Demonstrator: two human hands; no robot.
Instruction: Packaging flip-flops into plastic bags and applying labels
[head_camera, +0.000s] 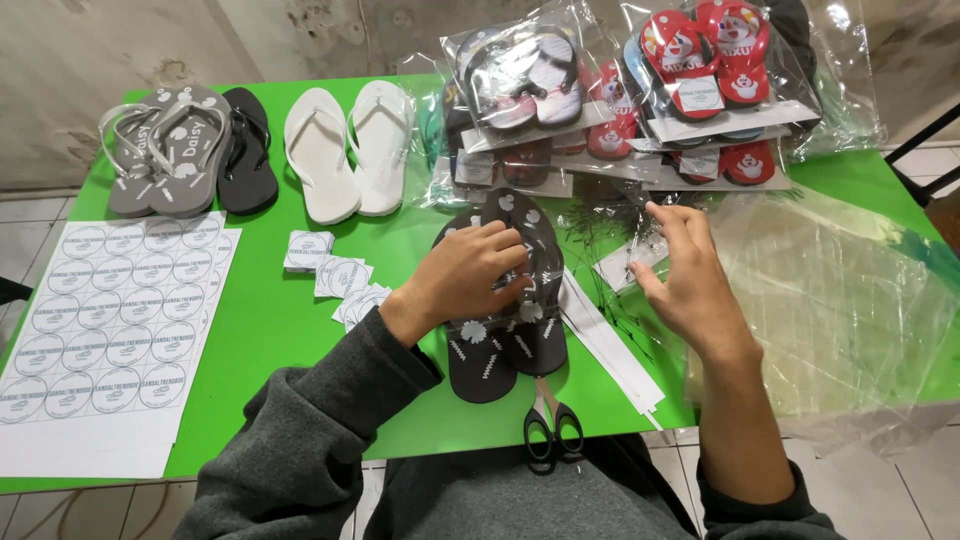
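Observation:
A pair of dark grey flip-flops with white prints lies stacked on the green table in front of me. My left hand presses down on top of the pair, fingers curled over the straps. My right hand hovers to the right with fingers spread, its fingertips at a clear plastic bag with a white card inside. Whether it pinches the bag I cannot tell.
Black scissors lie at the table's near edge. White paper strips sit right of the flip-flops. Cut round-label cards and a label sheet lie left. Grey, black and white flip-flops and bagged pairs line the back. Clear bags pile up at right.

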